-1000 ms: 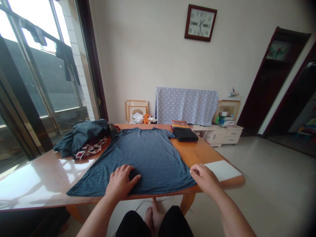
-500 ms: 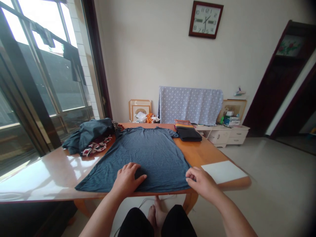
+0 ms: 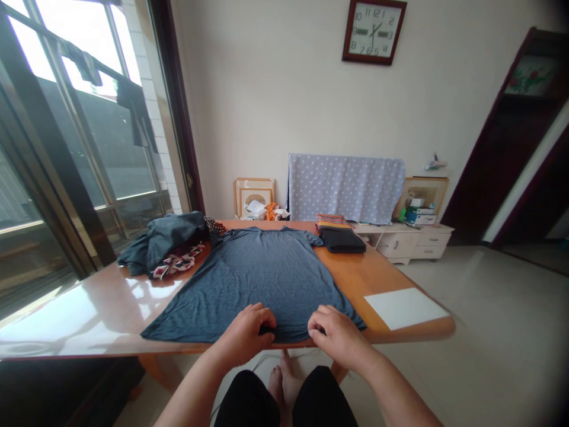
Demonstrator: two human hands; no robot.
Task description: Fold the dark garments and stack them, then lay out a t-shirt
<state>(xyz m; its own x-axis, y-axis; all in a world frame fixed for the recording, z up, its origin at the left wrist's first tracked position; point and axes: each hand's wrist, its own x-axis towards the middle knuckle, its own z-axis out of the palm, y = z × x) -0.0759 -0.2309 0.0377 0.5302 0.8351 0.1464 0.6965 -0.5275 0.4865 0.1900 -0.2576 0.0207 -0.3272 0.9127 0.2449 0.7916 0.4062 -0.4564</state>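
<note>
A dark blue-grey T-shirt point(image 3: 267, 273) lies spread on the wooden table, its neck at the far side and its hem along the near edge. My left hand point(image 3: 251, 329) is at the middle of the hem, fingers curled and thumb closed on the cloth. Just right of it, my right hand point(image 3: 331, 332) pinches the same hem with bent fingers. A short stretch of hem shows between the two hands. The fingertips are partly hidden behind the knuckles.
A heap of dark clothes point(image 3: 166, 240) with a patterned cloth lies on the table's left. Folded clothes point(image 3: 341, 239) are stacked at the far right. A white sheet point(image 3: 404, 308) lies near the right edge. Behind stands a low white cabinet point(image 3: 402, 244).
My right hand has moved left from the hem's right corner towards the middle. My left hand has shifted right, and its spread fingers have closed on the hem.
</note>
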